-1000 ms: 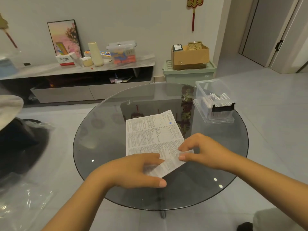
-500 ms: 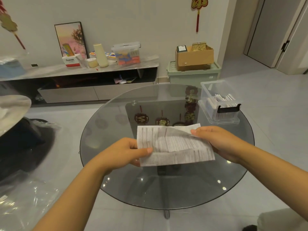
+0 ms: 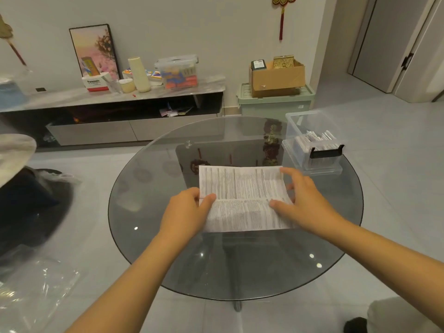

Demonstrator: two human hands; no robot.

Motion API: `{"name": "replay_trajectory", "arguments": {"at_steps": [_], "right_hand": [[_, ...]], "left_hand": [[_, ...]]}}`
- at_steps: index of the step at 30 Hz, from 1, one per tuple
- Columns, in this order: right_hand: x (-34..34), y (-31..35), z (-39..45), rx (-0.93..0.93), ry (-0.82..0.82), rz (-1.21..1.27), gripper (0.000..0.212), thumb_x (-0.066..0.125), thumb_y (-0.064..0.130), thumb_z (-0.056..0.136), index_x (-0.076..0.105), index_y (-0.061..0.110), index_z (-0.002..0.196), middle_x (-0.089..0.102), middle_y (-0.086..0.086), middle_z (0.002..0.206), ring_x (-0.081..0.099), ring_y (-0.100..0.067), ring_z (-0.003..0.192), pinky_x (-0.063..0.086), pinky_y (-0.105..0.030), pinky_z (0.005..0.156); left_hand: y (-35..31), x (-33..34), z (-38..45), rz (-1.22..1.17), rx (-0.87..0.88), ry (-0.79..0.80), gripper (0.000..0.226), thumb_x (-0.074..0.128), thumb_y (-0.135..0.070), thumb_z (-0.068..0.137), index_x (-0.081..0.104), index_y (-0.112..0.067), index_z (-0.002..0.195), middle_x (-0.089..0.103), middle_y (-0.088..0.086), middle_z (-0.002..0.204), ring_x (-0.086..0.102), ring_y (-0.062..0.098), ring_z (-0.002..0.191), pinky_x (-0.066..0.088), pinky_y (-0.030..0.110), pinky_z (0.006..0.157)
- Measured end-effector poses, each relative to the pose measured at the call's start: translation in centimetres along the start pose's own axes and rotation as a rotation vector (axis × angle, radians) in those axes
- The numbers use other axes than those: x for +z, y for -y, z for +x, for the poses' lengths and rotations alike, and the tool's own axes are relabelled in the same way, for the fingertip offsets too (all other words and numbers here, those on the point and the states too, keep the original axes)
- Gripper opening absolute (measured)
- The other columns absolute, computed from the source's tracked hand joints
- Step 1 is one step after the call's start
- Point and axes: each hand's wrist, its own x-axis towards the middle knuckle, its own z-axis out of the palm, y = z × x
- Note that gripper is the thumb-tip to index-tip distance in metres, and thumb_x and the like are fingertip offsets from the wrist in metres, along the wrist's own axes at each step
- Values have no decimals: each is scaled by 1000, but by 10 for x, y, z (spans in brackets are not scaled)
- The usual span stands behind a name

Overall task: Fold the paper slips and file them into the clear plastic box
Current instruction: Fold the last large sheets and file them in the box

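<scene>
A printed paper slip (image 3: 242, 195), creased across its middle, is spread wide over the centre of the round glass table (image 3: 153, 193). My left hand (image 3: 185, 212) pinches its left edge, thumb on top. My right hand (image 3: 305, 203) holds the right edge, with the thumb on the print and the fingers around the upper right corner. The clear plastic box (image 3: 294, 124) with a black latch stands open at the table's far right, just beyond my right hand. Several folded slips (image 3: 317, 137) stand inside it.
A low TV console (image 3: 120, 126) with clutter runs along the back wall. A green bin (image 3: 276, 102) carrying a cardboard box stands behind the table. A dark seat (image 3: 28, 207) and crumpled clear plastic (image 3: 36, 296) lie to the left.
The slip lay upright on the glass with both hands at its near corner. Both hands lifted it and turned it sideways, and it now spreads wide between them.
</scene>
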Motion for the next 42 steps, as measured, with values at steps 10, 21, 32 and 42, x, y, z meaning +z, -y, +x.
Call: {"name": "replay_trajectory", "arguments": {"at_steps": [10,21,32,42], "right_hand": [[24,-9,-10,-376,179,-537,78,-2,67,72,24,45,143,10,11,157,0,-13,144,-4,-23,108],[19,-5,-14,-452,381,-590,72,2,68,77,3,44,145,-3,13,157,-9,-6,143,-11,-22,108],[-6,8,-19,-484,386,-511,31,57,46,87,55,34,116,50,9,134,41,-11,126,32,-27,106],[1,15,-24,-598,256,-602,16,50,34,87,62,24,90,65,6,92,58,-12,84,49,-26,76]], "left_hand": [[5,19,-5,306,477,19,52,51,-42,92,41,-26,140,28,-1,150,23,17,138,11,31,111],[4,28,-19,428,481,492,59,25,-47,99,-5,-34,148,-17,-12,155,-20,3,141,-13,30,116],[-10,8,-32,395,531,467,44,52,-43,92,47,-37,135,31,-17,150,15,5,143,22,31,116],[-15,9,-35,373,525,351,47,58,-45,87,49,-36,133,52,-12,134,47,11,124,41,25,97]]}}
